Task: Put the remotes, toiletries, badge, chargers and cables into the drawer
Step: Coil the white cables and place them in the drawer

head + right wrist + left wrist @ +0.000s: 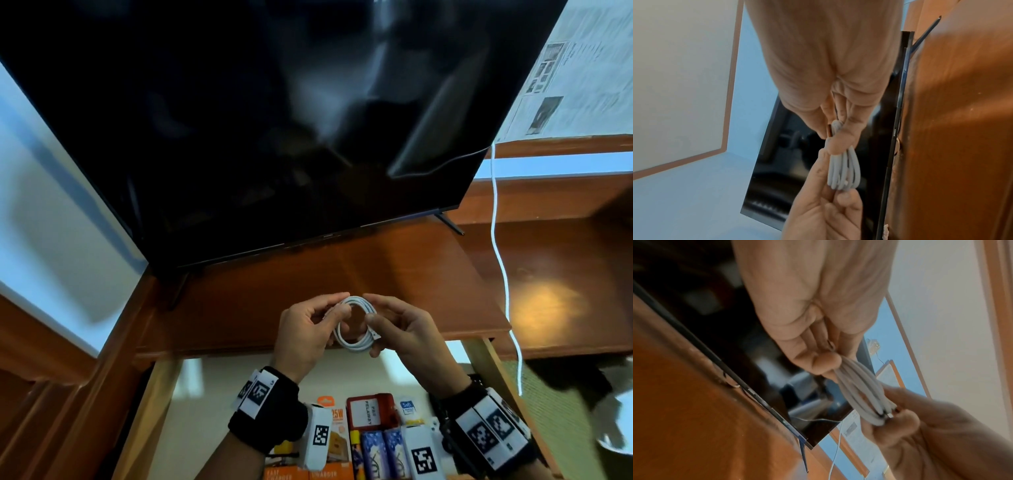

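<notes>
Head view: we see both hands raised over the front edge of the wooden counter (342,274), each pinching one side of a coiled white cable (356,322). The left hand (305,335) has thumb and curled fingers closed on the coil's left side; the right hand (407,332) pinches the right side, beside the cable's plug end. The coil hangs between the two hands, above the open drawer (154,411). Inside the drawer, near the wrists, lie a red badge holder (371,411), orange charger boxes (329,472) and blue toiletry tubes (383,448). A dark TV (274,120) stands at the back of the counter, and a loose white cord (500,240) hangs at the right.

Left wrist view: left-hand fingers (818,363) are narrow, clamped on one end of the bundled loops (861,391); the right hand (920,434) grips the other end, touching it.

Right wrist view: right thumb and fingers (840,142) pinch the bundle (842,172) tightly by the metal plug; the left hand (824,211) holds the lower end.
</notes>
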